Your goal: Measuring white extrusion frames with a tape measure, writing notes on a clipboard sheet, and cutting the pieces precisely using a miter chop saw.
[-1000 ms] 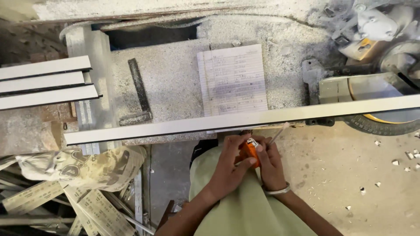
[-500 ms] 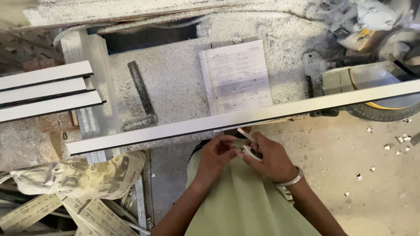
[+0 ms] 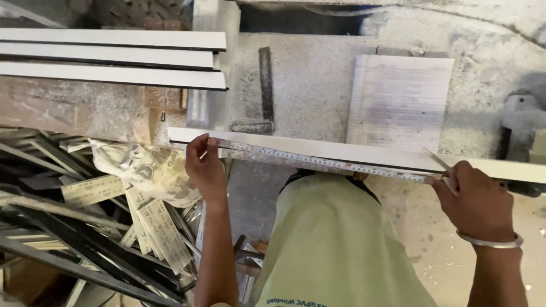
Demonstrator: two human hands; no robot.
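Measuring tape (image 3: pixel 324 162) drawn out flat along the long white profile strip (image 3: pixel 364 152), strip laid slanting across the dusty counter (image 3: pixel 307 85).

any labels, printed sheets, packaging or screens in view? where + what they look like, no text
Lined sheet of paper: flat on the dusty bench top, right of centre; pale rectangle with faint ruled rows.
Crumpled bag: below the bench's left end, beside the left hand; off-white with dark print.
Printed protective strips: in the scrap pile at lower left; long, pale yellow, covered in small dark print.
No screens or signs visible.
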